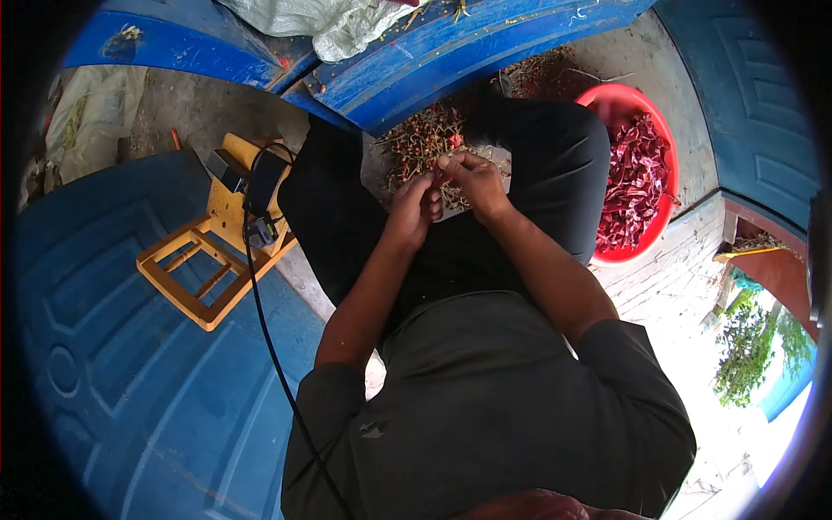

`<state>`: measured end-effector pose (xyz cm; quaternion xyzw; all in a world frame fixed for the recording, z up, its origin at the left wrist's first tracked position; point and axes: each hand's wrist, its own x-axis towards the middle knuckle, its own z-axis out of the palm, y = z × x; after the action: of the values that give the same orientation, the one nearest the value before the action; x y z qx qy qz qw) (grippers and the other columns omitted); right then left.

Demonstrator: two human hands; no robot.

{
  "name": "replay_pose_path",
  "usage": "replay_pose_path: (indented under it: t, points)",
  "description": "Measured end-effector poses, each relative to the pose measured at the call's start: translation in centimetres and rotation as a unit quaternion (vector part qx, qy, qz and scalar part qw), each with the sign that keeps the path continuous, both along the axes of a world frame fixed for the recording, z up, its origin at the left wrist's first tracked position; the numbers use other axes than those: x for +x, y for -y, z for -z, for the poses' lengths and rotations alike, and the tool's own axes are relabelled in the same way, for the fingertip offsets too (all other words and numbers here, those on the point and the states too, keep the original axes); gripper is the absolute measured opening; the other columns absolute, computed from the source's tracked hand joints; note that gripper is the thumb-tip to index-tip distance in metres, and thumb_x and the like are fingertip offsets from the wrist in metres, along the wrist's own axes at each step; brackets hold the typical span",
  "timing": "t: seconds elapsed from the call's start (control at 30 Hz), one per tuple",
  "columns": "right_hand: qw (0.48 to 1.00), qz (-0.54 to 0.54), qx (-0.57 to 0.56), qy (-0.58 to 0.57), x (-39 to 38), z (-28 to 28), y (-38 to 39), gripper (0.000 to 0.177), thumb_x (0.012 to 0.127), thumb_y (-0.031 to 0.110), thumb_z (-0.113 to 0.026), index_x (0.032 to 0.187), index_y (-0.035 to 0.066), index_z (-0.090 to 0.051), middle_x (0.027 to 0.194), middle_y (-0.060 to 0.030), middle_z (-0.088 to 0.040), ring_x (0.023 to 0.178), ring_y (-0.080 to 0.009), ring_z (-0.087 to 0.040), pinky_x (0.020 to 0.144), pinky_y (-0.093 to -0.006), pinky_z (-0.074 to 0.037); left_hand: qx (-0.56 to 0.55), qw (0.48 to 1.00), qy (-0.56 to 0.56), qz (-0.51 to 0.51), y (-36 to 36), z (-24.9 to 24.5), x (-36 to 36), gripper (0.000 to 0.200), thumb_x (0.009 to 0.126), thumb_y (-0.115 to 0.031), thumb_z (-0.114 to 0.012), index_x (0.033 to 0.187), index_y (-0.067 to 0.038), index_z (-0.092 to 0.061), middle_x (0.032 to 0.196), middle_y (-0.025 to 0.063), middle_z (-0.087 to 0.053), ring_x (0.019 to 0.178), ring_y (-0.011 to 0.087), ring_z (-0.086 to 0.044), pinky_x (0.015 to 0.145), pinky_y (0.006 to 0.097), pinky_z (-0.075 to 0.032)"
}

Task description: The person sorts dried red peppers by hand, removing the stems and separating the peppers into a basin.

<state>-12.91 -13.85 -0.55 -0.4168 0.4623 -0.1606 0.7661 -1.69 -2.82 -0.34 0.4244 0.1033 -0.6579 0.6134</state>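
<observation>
Between my knees my two hands meet, fingertips together, over the floor. My left hand is closed, its fingers curled and its thumb pinching a dark red dried chili pepper, mostly hidden by the fingers. My right hand pinches the same chili from the other side, thumb and forefinger pressed together. Below and beyond them lies a heap of chili stems and scraps, with a bright red bit among them. To the right of my right knee stands a round red basin holding many dried red chili pods.
A blue metal edge runs across the front, with a white sack on it. At left, a small wooden stool carries dark devices, and a black cable runs from there toward my body. Blue door panels flank both sides.
</observation>
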Motion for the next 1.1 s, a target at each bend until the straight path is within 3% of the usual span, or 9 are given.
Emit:
replay_pose_path:
  t: [0.17, 0.27, 0.33, 0.43, 0.53, 0.73, 0.77, 0.83, 1.1]
  points:
    - [0.997, 0.026, 0.062, -0.032, -0.4, -0.1, 0.2, 0.026, 0.092, 0.027, -0.072, 0.078, 0.006, -0.069, 0.081, -0.001, -0.064, 0.076, -0.009, -0.055, 0.07, -0.0294, -0.045, 0.003, 1.0, 0.006, 0.011, -0.2, 1.2, -0.1, 0.021, 0.1, -0.023, -0.051, 0.107, -0.006, -0.062, 0.07, -0.0048, -0.044, 0.059, 0.0091, -0.042, 0.053, 0.026, -0.033]
    - [0.987, -0.029, -0.127, -0.099, -0.8, 0.9, 0.3, 0.028, 0.091, 0.026, -0.073, 0.075, 0.003, -0.068, 0.076, -0.001, -0.062, 0.068, -0.0108, -0.055, 0.063, -0.033, -0.046, 0.035, 0.999, 0.023, 0.013, 0.3, 0.0, -0.4, 0.012, 0.097, -0.022, -0.054, 0.089, -0.013, -0.055, 0.066, -0.0062, -0.04, 0.052, 0.0064, -0.039, 0.045, 0.0237, -0.029]
    - [0.823, -0.06, -0.537, -0.174, -1.0, 0.5, 0.7, 0.031, 0.09, 0.026, -0.074, 0.074, 0.001, -0.067, 0.069, -0.001, -0.061, 0.062, -0.0113, -0.053, 0.057, -0.0339, -0.046, 0.021, 1.0, 0.014, -0.008, 0.2, 1.1, 0.1, 0.012, 0.096, -0.022, -0.054, 0.088, -0.012, -0.055, 0.065, -0.0066, -0.039, 0.051, 0.0059, -0.038, 0.045, 0.0236, -0.029]
    - [0.946, 0.051, -0.269, -0.175, -2.5, 1.5, 2.9, 0.031, 0.09, 0.025, -0.074, 0.076, -0.002, -0.067, 0.068, -0.0049, -0.066, 0.063, -0.0117, -0.06, 0.057, -0.0317, -0.046, -0.022, 0.998, 0.019, -0.049, -0.8, 0.9, 2.7, 0.013, 0.095, -0.022, -0.055, 0.087, -0.012, -0.056, 0.063, -0.0072, -0.039, 0.05, 0.0051, -0.037, 0.044, 0.0235, -0.027]
    - [0.969, -0.057, -0.157, -0.184, -3.3, 1.4, 3.6, 0.029, 0.09, 0.025, -0.072, 0.101, -0.003, -0.072, 0.082, -0.0091, -0.072, 0.075, -0.0125, -0.066, 0.066, -0.0295, -0.051, -0.04, 0.997, 0.044, -0.047, -1.3, -0.7, 3.5, 0.014, 0.095, -0.023, -0.055, 0.088, -0.012, -0.056, 0.062, -0.0077, -0.039, 0.049, 0.0056, -0.036, 0.043, 0.0241, -0.027]
    - [0.827, -0.153, -0.516, -0.163, -3.5, 3.0, 1.8, 0.04, 0.09, 0.017, -0.071, 0.126, 0.0, -0.064, 0.116, -0.0127, -0.068, 0.099, -0.017, -0.069, 0.084, -0.0312, -0.054, -0.025, 0.997, 0.016, -0.074, -0.4, -1.1, 3.1, 0.014, 0.096, -0.024, -0.054, 0.091, -0.011, -0.057, 0.064, -0.0072, -0.041, 0.053, 0.0065, -0.04, 0.048, 0.0236, -0.029]
    - [0.826, -0.153, -0.517, -0.166, -3.1, 2.0, 1.6, 0.04, 0.09, 0.017, -0.071, 0.126, 0.0, -0.064, 0.116, -0.0127, -0.068, 0.099, -0.017, -0.069, 0.084, -0.0312, -0.054, -0.018, 0.997, 0.031, -0.062, -0.5, -0.9, 2.9, 0.014, 0.096, -0.024, -0.054, 0.091, -0.011, -0.056, 0.064, -0.0069, -0.042, 0.055, 0.0066, -0.041, 0.049, 0.0239, -0.03]
    - [0.985, -0.124, -0.11, -0.048, -0.8, -3.4, 1.0, 0.039, 0.091, 0.016, -0.072, 0.126, 0.001, -0.064, 0.121, -0.0099, -0.067, 0.102, -0.0171, -0.067, 0.087, -0.0303, -0.053, -0.012, 0.998, 0.044, -0.051, -0.5, -0.9, 2.3, 0.014, 0.096, -0.024, -0.055, 0.09, -0.011, -0.056, 0.065, -0.0066, -0.042, 0.056, 0.0066, -0.041, 0.049, 0.0241, -0.031]
    - [0.946, -0.049, -0.319, -0.029, -2.9, -4.1, 3.3, 0.025, 0.086, 0.012, -0.075, 0.109, 0.003, -0.071, 0.104, -0.0108, -0.071, 0.091, -0.017, -0.068, 0.083, -0.0294, -0.054, 0.004, 0.997, 0.073, 0.035, 0.0, -1.2, 0.8, 0.012, 0.093, -0.015, -0.059, 0.1, -0.006, -0.062, 0.067, -0.0056, -0.044, 0.055, 0.0067, -0.041, 0.049, 0.0235, -0.031]
